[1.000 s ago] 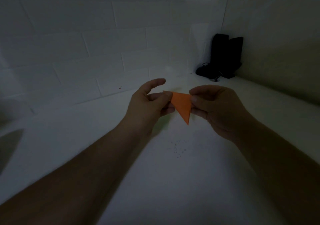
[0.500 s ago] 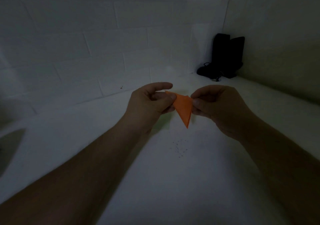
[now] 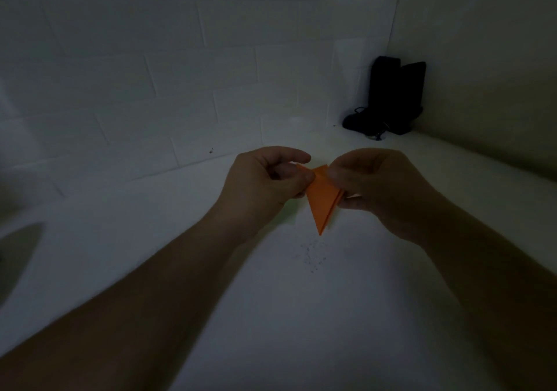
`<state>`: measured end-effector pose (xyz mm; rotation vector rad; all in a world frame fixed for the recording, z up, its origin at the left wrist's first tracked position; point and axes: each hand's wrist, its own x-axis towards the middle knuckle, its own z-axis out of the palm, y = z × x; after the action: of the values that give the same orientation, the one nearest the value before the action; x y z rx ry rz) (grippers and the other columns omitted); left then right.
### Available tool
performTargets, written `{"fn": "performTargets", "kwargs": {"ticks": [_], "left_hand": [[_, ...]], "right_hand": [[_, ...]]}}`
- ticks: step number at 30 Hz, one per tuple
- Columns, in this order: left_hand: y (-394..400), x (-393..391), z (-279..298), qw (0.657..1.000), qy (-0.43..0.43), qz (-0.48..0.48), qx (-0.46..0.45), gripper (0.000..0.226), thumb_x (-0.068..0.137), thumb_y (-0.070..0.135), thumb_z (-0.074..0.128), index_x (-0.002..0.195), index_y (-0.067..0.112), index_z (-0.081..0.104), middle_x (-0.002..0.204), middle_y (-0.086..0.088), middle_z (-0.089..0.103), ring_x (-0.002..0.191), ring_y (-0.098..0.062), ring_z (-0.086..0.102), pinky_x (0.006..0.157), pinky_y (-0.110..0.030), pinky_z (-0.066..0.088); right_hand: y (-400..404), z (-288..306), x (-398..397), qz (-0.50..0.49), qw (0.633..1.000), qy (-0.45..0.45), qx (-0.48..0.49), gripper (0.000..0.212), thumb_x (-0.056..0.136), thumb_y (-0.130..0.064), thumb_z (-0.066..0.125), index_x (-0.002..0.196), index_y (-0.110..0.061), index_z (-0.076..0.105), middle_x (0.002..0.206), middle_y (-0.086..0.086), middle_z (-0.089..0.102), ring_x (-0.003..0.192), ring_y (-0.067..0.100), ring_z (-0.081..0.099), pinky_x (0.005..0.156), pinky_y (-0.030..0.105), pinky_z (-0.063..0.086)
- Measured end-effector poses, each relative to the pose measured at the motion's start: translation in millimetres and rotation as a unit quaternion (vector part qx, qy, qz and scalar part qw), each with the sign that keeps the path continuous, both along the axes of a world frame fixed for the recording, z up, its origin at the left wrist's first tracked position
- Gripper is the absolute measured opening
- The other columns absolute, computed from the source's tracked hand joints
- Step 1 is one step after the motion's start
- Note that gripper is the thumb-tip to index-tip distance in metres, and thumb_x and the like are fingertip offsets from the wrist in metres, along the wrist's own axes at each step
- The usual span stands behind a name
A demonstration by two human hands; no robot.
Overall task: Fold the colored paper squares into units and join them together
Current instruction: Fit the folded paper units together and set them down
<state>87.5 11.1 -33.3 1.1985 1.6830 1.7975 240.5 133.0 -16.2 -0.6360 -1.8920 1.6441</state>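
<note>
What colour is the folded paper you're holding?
Plain orange, no pattern; the folded paper shows in the head view.

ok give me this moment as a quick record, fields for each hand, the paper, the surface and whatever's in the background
left hand: left hand pinches the upper left corner of the paper
right hand: right hand pinches the paper's upper right edge
paper: orange folded paper triangle, held in the air between both hands, sharp tip pointing down, layered edges visible on its right side
surface: white tabletop with a patch of small dark specks below the tip
background: white brick-pattern wall; black upright objects in the corner, too dark to identify
</note>
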Motion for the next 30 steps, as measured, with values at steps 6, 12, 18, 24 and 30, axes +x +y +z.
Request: {"fn": "performTargets", "kwargs": {"ticks": [6, 12, 18, 24, 30], "left_hand": [[0.0, 3.0, 1.5, 0.999, -0.049, -0.021, 0.006, 0.039, 0.086, 0.0, 0.079, 0.121, 0.015, 0.068, 0.088, -0.013, 0.079, 0.087, -0.028, 0.078, 0.085, -0.04, 0.063], [3.8, 8.2, 3.3, 0.985, -0.166, -0.036, -0.024, 0.031, 0.091, 0.006, 0.075, 0.121, 0.012, 0.066, 0.093, -0.015, 0.079, 0.083, -0.021, 0.078, 0.072, -0.027, 0.061], [5.0, 8.8, 1.8, 0.982, -0.176, -0.054, -0.046, 0.032, 0.089, -0.001, 0.074, 0.12, 0.007, 0.068, 0.086, -0.01, 0.08, 0.074, -0.015, 0.077, 0.065, -0.021, 0.059], [1.3, 5.7, 5.3, 0.982, -0.167, -0.064, -0.056, 0.051, 0.086, -0.004, 0.076, 0.133, 0.007, 0.06, 0.093, -0.017, 0.079, 0.082, -0.022, 0.078, 0.071, -0.027, 0.062], [-1.9, 6.6, 8.6, 0.984, -0.141, -0.075, -0.076, 0.062, 0.085, -0.005, 0.077, 0.14, 0.011, 0.053, 0.096, -0.02, 0.078, 0.084, -0.023, 0.078, 0.071, -0.027, 0.062]], "right_hand": [[3.2, -4.0, 1.0, 0.008, 0.999, -0.031, 0.027, 0.02, 0.081, 0.005, 0.075, 0.094, -0.01, 0.073, 0.083, 0.003, 0.076, 0.082, 0.016, 0.075, 0.066, 0.026, 0.06], [5.6, -4.8, -0.8, -0.024, 0.997, 0.006, 0.067, 0.019, 0.08, 0.005, 0.077, 0.092, -0.009, 0.074, 0.077, 0.006, 0.075, 0.073, 0.02, 0.074, 0.064, 0.027, 0.058], [7.8, -7.1, -3.0, -0.044, 0.997, 0.017, 0.064, 0.024, 0.079, 0.004, 0.079, 0.096, -0.01, 0.073, 0.076, 0.01, 0.075, 0.068, 0.02, 0.073, 0.061, 0.027, 0.059], [5.1, -5.5, -1.7, -0.017, 0.999, -0.011, 0.04, 0.02, 0.083, 0.002, 0.075, 0.099, -0.01, 0.073, 0.076, 0.007, 0.073, 0.068, 0.016, 0.071, 0.062, 0.024, 0.056], [1.0, -3.8, -5.5, -0.027, 0.999, -0.011, 0.015, 0.007, 0.088, -0.013, 0.073, 0.09, -0.02, 0.074, 0.091, 0.0, 0.077, 0.088, 0.017, 0.074, 0.076, 0.034, 0.061]]}}
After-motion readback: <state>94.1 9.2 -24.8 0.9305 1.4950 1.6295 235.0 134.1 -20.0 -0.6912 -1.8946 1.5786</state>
